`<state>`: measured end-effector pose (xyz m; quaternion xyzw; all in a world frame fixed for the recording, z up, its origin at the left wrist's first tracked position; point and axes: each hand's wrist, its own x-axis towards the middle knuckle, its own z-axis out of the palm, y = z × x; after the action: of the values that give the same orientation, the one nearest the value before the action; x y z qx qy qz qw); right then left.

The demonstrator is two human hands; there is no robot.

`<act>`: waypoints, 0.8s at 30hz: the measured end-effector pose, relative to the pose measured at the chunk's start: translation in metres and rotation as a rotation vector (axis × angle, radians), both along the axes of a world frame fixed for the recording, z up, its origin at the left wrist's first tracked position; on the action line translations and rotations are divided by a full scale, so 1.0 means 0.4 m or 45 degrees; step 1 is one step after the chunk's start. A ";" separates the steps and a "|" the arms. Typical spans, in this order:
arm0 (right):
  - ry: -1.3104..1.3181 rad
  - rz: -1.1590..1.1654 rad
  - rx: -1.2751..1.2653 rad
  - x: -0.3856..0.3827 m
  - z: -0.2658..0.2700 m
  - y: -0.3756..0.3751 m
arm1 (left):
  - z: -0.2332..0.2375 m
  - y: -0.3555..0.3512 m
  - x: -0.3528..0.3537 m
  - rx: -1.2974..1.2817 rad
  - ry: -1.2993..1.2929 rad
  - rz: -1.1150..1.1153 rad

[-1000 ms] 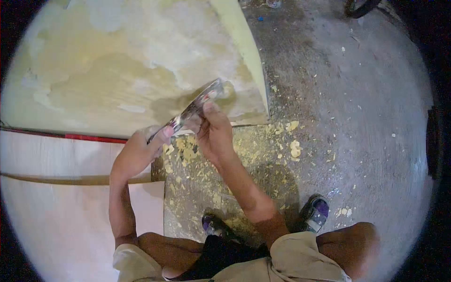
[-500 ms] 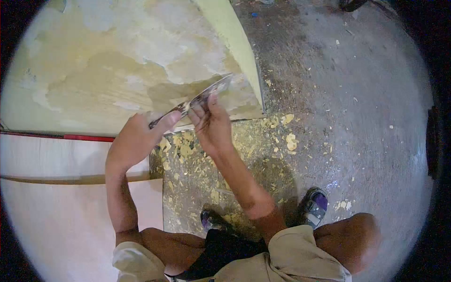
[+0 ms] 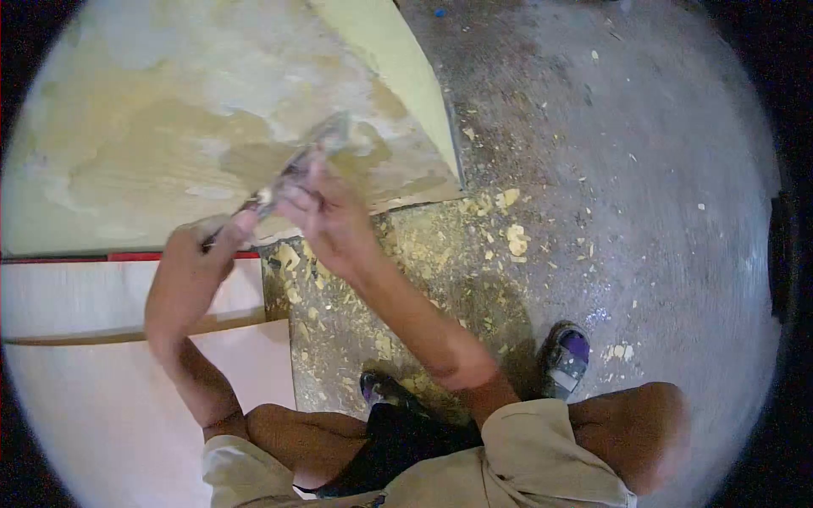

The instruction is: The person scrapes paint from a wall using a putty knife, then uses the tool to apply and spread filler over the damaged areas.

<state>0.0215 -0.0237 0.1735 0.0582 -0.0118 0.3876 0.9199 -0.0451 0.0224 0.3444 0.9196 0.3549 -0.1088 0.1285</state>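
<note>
My left hand [image 3: 188, 275] is closed around the dark handle of a putty knife [image 3: 326, 135], thumb along its top. The blade slants up and to the right, blurred by motion. At the blade's lower part is my right hand [image 3: 332, 224], its thumb and curled fingers closed on it, though the exact contact is smeared. Both hands are over the near edge of a large pale yellow panel [image 3: 152, 186], whose surface is patchy with tan and whitish areas.
Yellow flakes [image 3: 517, 241] litter the grey floor [image 3: 660, 229] around the panel's corner. Pale boards [image 3: 127, 398] lie at the left, beside a red strip [image 3: 144, 256]. My shoes [image 3: 569, 356] stand on the floor, below my bent knees.
Both hands and the putty knife have moved left across the view. The panel has also shifted slightly left. My grip looks much the same.
</note>
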 end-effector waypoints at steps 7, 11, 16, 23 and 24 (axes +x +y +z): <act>0.140 -0.068 0.038 0.006 0.003 0.004 | -0.016 -0.008 0.013 0.015 -0.068 -0.082; 0.096 -0.010 0.105 0.004 -0.018 0.024 | -0.003 -0.011 0.009 -0.051 -0.072 -0.003; 0.110 -0.105 0.090 -0.004 0.034 0.005 | 0.014 -0.009 0.028 0.034 0.001 -0.069; 0.179 -0.063 0.077 -0.009 0.033 0.012 | 0.005 -0.028 0.014 0.161 -0.127 -0.144; 0.197 -0.076 0.072 -0.009 0.043 0.017 | 0.010 -0.038 0.021 0.153 -0.110 -0.157</act>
<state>0.0181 -0.0170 0.1905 0.1134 0.0468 0.3540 0.9272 -0.0366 0.0074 0.3484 0.9496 0.2976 -0.0554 0.0812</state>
